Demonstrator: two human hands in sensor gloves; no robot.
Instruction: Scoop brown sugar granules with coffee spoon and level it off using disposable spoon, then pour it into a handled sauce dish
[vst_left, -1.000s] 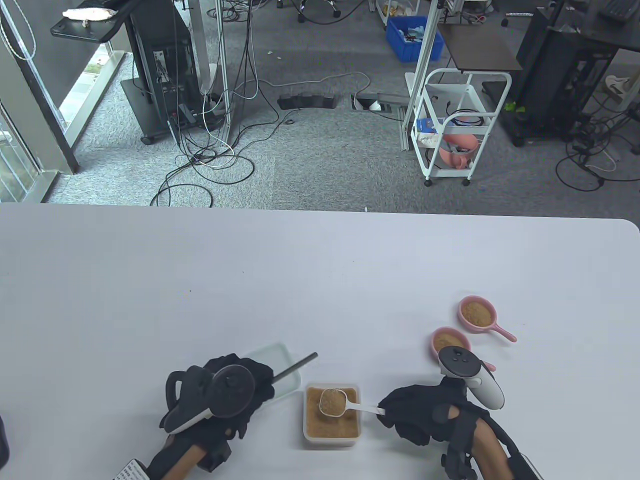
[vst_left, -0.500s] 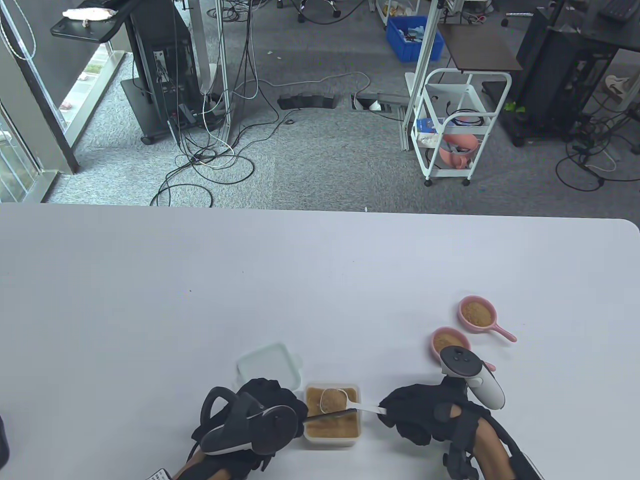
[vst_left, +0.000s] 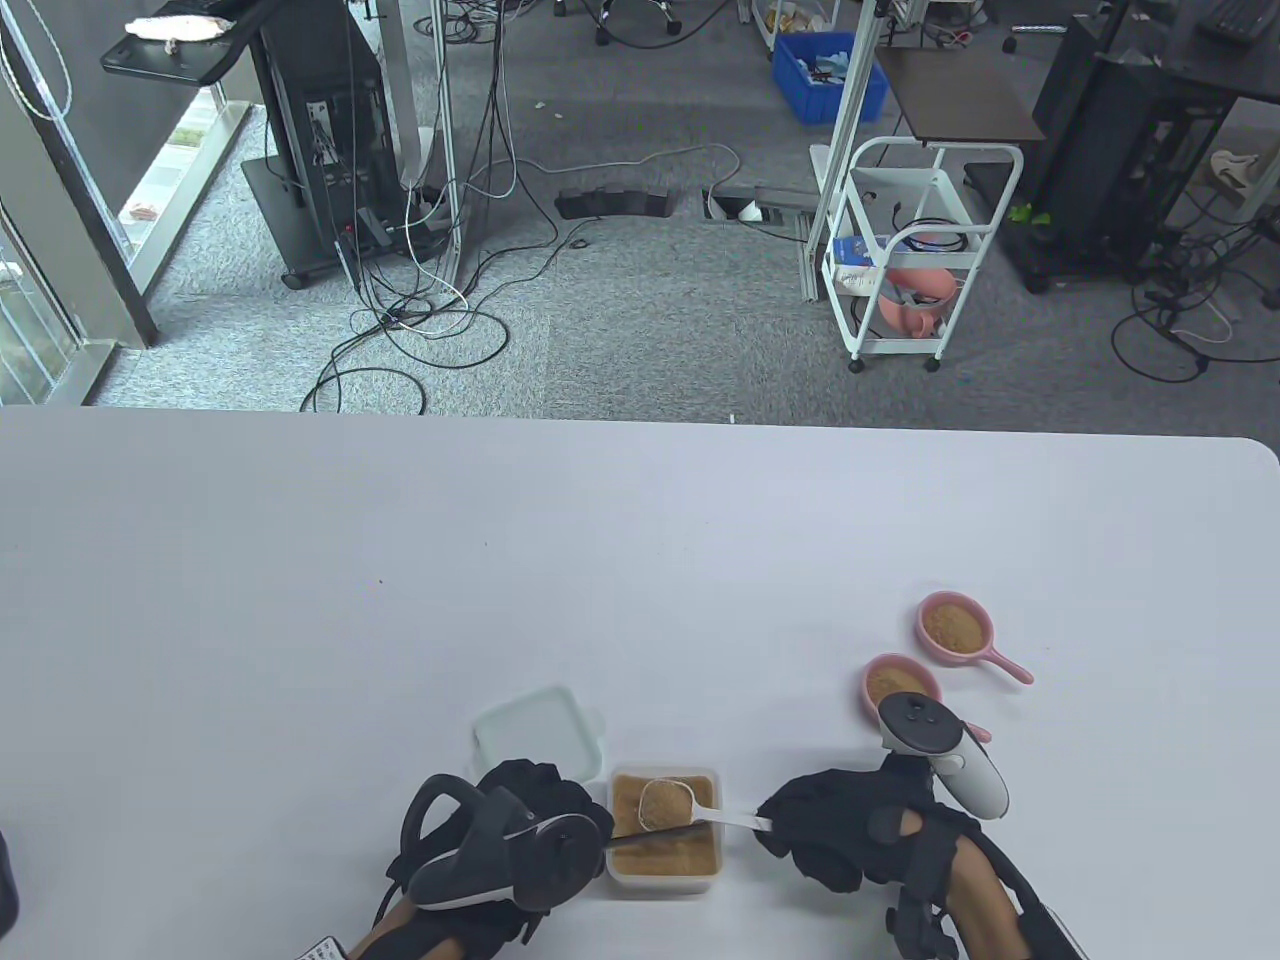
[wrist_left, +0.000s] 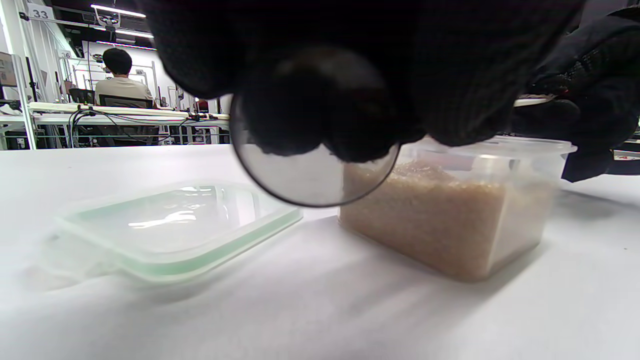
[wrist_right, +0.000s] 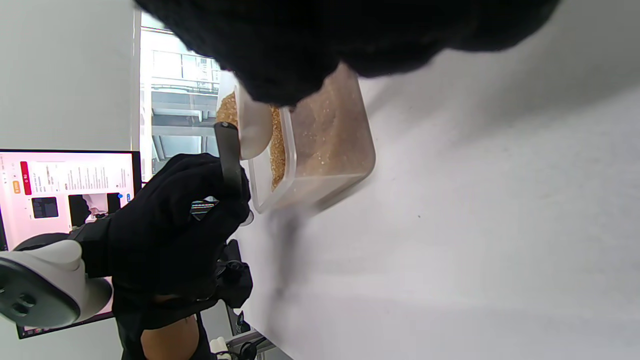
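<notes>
Between my hands: sugar tub | right hand grips heaped coffee spoon | left hand holds disposable spoon at its rim | step: levelling | next: flat sweep across, then pour.

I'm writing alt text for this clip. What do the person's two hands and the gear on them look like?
Both hands wear black knitted gloves. The left hand carries a dark grey tracker with a black ring loop and a pale underside. The right hand carries a white tracker with a dark grey round button face. Black straps cross the right wrist. No sleeves show on either forearm.
</notes>
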